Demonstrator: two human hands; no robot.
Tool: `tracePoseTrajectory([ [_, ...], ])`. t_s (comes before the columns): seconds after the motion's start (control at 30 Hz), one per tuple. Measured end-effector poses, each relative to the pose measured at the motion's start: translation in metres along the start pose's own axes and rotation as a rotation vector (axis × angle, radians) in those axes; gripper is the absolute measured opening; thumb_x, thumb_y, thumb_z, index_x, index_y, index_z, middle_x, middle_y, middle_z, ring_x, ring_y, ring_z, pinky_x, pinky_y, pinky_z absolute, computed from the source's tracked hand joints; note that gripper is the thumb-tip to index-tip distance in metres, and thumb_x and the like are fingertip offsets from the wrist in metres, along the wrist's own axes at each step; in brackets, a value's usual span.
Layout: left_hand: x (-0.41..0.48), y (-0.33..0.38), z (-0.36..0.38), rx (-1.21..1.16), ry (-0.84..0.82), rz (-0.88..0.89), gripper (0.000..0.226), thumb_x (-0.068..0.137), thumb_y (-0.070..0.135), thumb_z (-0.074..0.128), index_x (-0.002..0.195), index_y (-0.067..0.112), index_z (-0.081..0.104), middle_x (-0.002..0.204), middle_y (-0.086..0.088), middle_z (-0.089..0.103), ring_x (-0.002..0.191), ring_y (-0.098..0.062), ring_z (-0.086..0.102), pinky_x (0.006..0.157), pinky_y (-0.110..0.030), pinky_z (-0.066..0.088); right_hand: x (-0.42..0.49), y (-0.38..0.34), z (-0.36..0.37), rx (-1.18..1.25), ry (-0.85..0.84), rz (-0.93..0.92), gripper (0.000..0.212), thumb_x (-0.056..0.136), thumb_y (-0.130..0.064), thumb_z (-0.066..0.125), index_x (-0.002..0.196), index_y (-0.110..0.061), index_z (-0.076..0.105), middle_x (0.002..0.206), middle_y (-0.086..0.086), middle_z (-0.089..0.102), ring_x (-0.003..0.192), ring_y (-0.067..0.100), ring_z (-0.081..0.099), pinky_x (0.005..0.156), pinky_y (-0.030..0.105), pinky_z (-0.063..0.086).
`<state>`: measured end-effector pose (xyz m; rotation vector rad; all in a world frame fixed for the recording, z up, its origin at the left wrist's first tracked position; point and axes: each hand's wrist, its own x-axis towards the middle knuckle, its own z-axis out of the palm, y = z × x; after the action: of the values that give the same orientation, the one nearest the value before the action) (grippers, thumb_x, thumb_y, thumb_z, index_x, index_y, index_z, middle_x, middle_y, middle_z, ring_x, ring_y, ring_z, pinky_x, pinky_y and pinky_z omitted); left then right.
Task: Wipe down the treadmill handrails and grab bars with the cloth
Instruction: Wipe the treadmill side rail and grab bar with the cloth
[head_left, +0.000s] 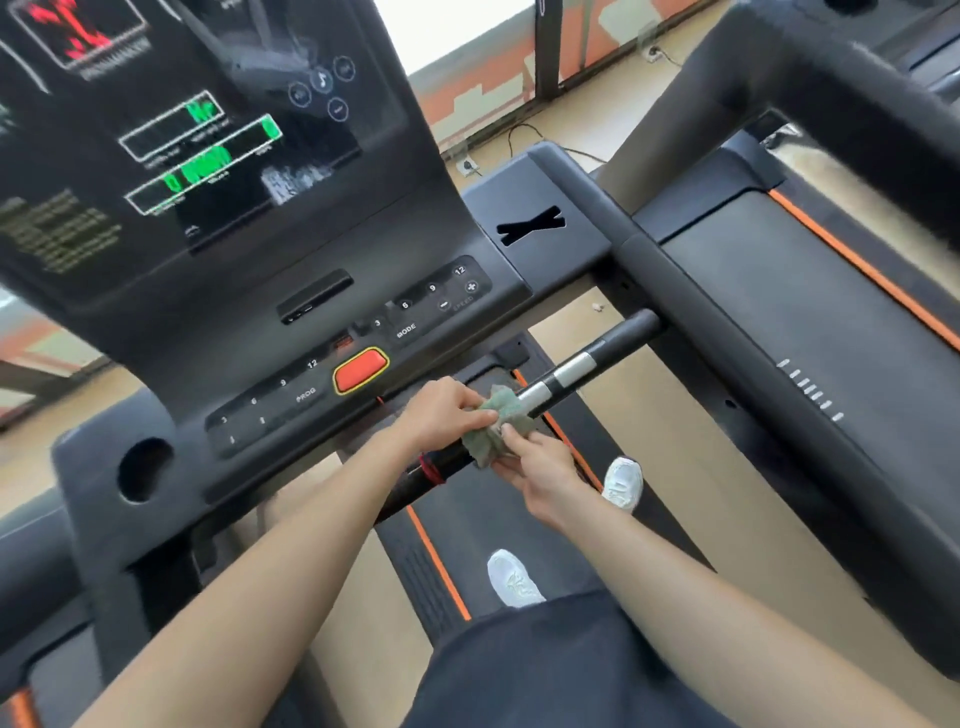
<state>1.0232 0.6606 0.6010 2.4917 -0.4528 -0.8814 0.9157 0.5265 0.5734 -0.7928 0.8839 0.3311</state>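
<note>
A green cloth is wrapped around the black front grab bar of the treadmill, just left of the bar's two silver sensor bands. My left hand grips the cloth from above, fingers curled over it. From below, my right hand pinches the cloth's lower edge. The thick padded right handrail runs diagonally toward the lower right, untouched. Part of the bar under the cloth is hidden.
The console panel with a red stop button sits just above the bar, the lit screen higher up. My white shoes stand on the belt. A neighbouring treadmill's rail crosses the top right.
</note>
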Motion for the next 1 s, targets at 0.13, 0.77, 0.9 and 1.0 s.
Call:
tracePoseTrajectory([
  [0.13,-0.035,-0.025,0.007,0.053,0.121,0.038,0.022,0.090,0.041,0.070,0.095,0.023,0.081,0.081,-0.004,0.065,0.082,-0.022,0.060,0.073,-0.038,0.047,-0.010,0.023,0.018,-0.077,-0.019,0.016,0.024,0.100,-0.010,0.060,0.119,0.003,0.064,0.112,0.020,0.072,0.091,0.024,0.073,0.063,0.025,0.058],
  [0.77,-0.174,-0.072,0.106,-0.846,0.666,-0.298,0.028,0.074,0.023,0.082,0.081,0.014,0.056,0.073,0.007,0.063,0.068,-0.011,0.056,0.067,-0.029,0.047,-0.058,0.056,0.041,-1.051,-0.138,-0.620,0.009,0.082,-0.019,0.079,0.088,-0.024,0.075,0.078,-0.012,0.074,0.075,0.001,0.069,0.072,0.017,0.053],
  [0.9,-0.177,-0.055,0.113,-1.490,0.791,-0.381,0.028,0.074,0.027,0.082,0.086,0.011,0.062,0.079,-0.003,0.066,0.074,-0.017,0.059,0.064,-0.026,0.048,-0.052,0.038,0.072,-1.242,-0.350,-0.887,0.028,0.083,-0.017,0.079,0.111,-0.019,0.073,0.094,-0.009,0.071,0.080,0.007,0.063,0.078,0.016,0.049],
  [1.0,-0.169,-0.048,0.119,-1.723,0.820,-0.543,0.027,0.077,0.032,0.082,0.092,0.016,0.066,0.087,-0.003,0.068,0.075,-0.016,0.056,0.063,-0.027,0.040,-0.034,0.022,0.094,-1.477,-0.563,-0.815,0.055,0.088,-0.022,0.075,0.140,-0.026,0.057,0.114,-0.004,0.070,0.093,0.016,0.065,0.089,0.025,0.050],
])
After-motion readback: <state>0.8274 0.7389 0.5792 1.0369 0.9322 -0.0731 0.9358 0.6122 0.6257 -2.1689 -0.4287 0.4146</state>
